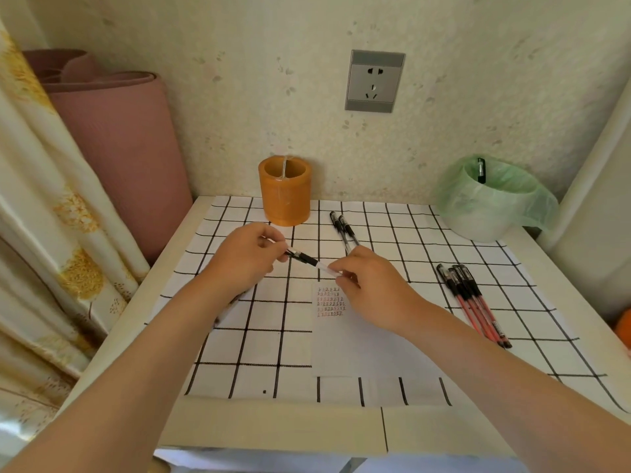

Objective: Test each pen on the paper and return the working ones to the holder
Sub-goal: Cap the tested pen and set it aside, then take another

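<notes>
head view: just the one camera, so we're placing everything off the orange holder (285, 191), which stands at the back of the table (273, 425) on the grid cloth (259, 349).
left hand (247, 259): in front of the holder, fingers pinched shut on the black cap end of a pen (309, 260).
right hand (367, 285): front-right of the holder, fingertips closed on the clear barrel of that same pen, so we've got it held between both hands, above the cloth.
paper (341, 336): white sheet lying flat well in front of the holder, rows of small red and black marks near its top edge, partly under the right hand.
spare pens: two black pens (343, 228) just right of the holder; a bunch of red pens (473, 302) far off to its front-right.
bin (491, 203): right of the holder by the wall, green liner, one black pen (481, 170) poking out.
holder contents: can't tell from here.
</notes>
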Demonstrator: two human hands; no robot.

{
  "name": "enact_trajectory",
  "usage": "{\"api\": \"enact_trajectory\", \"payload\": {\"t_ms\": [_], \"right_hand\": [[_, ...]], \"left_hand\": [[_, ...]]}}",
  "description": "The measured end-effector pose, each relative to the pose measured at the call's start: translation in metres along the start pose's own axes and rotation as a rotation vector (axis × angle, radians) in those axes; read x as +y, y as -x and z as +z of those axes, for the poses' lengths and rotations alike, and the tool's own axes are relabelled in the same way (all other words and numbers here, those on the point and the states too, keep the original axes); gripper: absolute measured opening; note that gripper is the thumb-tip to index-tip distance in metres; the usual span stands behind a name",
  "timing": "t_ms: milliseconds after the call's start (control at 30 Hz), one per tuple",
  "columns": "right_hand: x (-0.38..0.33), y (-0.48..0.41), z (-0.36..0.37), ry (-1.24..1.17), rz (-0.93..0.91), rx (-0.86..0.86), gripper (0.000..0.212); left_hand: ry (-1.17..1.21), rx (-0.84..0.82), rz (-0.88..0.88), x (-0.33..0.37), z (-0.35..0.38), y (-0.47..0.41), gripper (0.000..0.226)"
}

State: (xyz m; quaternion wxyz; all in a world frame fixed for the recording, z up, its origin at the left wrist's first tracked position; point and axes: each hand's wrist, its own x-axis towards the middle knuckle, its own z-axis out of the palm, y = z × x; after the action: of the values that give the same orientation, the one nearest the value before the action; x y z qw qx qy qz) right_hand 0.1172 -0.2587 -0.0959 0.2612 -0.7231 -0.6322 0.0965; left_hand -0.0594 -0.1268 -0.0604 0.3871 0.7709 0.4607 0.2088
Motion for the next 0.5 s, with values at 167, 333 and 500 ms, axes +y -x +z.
{"api": "enact_trajectory", "payload": {"t_ms": [167, 333, 500], "right_hand": [[0.012, -0.011, -0.009, 0.095, 0.191, 0.112, 0.023], [0.042, -0.022, -0.014, 0.18, 0.351, 0.2, 0.027], [0.06, -0.027, -0.011, 0.158, 0.473, 0.214, 0.029]], "left_hand": [[-0.585, 0.13, -0.036, -0.018, -0.009, -0.004, 0.014], [-0.932, 0.025, -0.114, -0.025, -0.008, -0.003, 0.015], [-1.038, -0.036, -0.099, -0.027, -0.002, -0.004, 0.012]]}}
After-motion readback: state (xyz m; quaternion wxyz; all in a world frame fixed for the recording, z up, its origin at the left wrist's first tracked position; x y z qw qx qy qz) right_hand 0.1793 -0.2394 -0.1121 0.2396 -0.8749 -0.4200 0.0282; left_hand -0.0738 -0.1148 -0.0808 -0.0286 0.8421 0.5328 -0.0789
